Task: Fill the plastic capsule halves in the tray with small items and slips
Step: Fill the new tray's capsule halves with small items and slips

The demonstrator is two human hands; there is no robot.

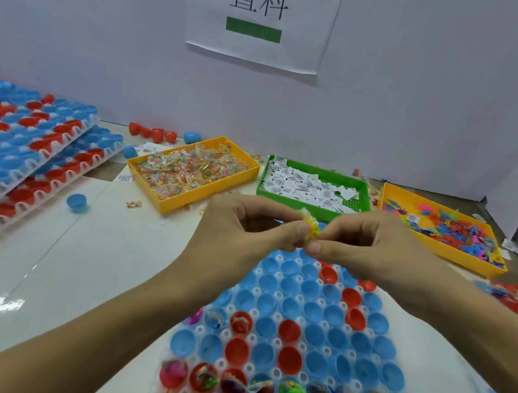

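Head view: yellow toy (309, 227) pinched between left hand (245, 228) and right hand (376, 246), fingertips clamped on it, above tray (270, 304) far end.
Filled: one near row, few beyond.
Advice: untangle toy, drop into next bare capsule half (266, 328).
Supplies: slips bin (313, 188) far centre.

Bright, even light; table (43, 266) glare; soft, bowed edges.

paper sign (261, 8) on white wall (440, 89)
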